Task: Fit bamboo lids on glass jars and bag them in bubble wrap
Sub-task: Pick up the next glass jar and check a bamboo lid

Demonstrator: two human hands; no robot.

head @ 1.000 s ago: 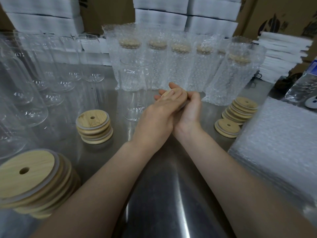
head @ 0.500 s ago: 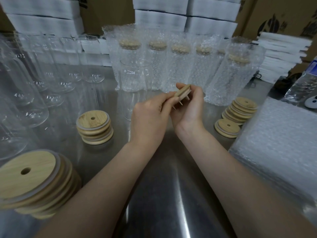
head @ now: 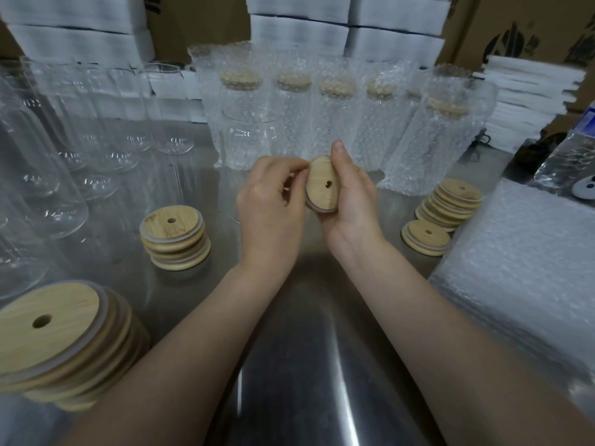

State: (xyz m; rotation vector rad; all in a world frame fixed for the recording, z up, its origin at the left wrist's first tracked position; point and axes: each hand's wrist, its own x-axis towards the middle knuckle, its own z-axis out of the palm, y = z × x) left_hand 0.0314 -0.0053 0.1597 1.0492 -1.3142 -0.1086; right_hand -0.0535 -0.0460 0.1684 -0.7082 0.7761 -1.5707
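A round bamboo lid (head: 322,185) with a small centre hole and a pale seal ring is held tilted above the steel table (head: 309,365). My right hand (head: 352,201) cups it from the right, thumb over its top edge. My left hand (head: 273,204) pinches the lid's upper left rim with its fingertips. An open, bare glass jar (head: 249,136) stands just behind the hands. Behind it runs a row of lidded jars in bubble wrap (head: 338,123). Stacks of lids lie at the left (head: 175,236), near left (head: 61,342) and right (head: 449,201).
Several empty glass jars (head: 80,140) crowd the left side. A pile of flat bubble wrap bags (head: 521,268) lies at the right. White foam sheets (head: 528,101) and cardboard boxes stand at the back. A plastic water bottle (head: 566,162) lies at far right.
The hands were clasped flat around the lid, then parted. The lid has turned so its top face with the hole shows, and the left fingers now pinch its rim.
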